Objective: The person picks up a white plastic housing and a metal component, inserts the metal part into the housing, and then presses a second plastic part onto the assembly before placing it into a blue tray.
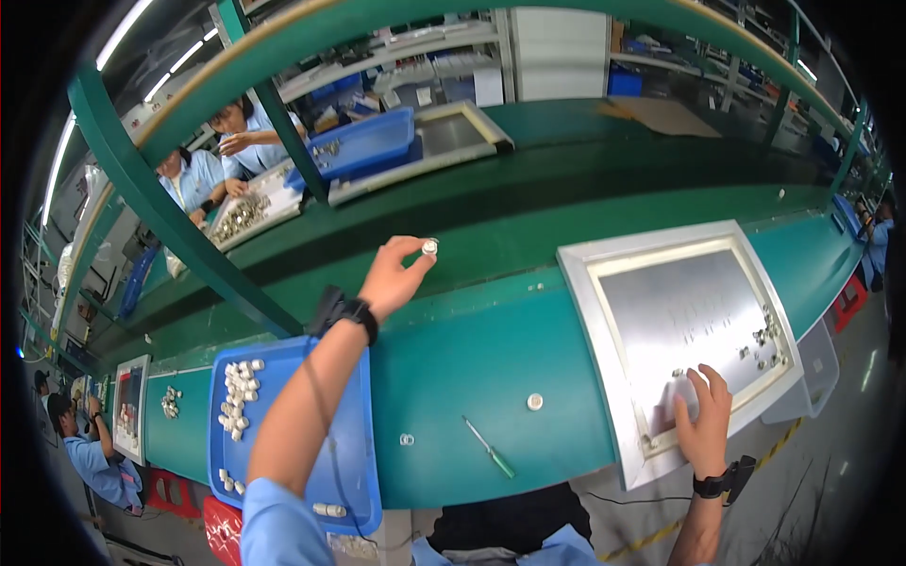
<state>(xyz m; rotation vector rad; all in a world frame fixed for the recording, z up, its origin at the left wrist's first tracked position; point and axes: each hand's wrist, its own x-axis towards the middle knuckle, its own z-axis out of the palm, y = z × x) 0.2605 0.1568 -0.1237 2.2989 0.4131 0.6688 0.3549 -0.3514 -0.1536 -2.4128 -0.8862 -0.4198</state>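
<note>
Taking the green-handled screwdriver as landmark; it is lying aslant on the green tabletop.

Left hand: extending beyond the screwdriver and a little to its left. Grip is pinching a small white part between thumb and forefinger, clear of the surface.

Right hand: hanging over the framed metal plate, right of the screwdriver. Grip is standing released, thumb and fingers parted, nothing visible between them. A small metal piece is lying just beside the forefinger; whether they are touching, I am not telling from here. More metal pieces are scattering along the plate's far right side.

Nearer the screwdriver: a round white piece is sitting to its right, and small pale rings are lying to its left. Farther left, a blue tray is carrying white cylinders, the left forearm crossing above it.

Handling, my judgement: the light pinch is suiting so small a part; squeezing harder would be risking a slip. For the right, closing fingertips squarely on one piece would be working better than sweeping, since neighbours are sitting loose.
</note>
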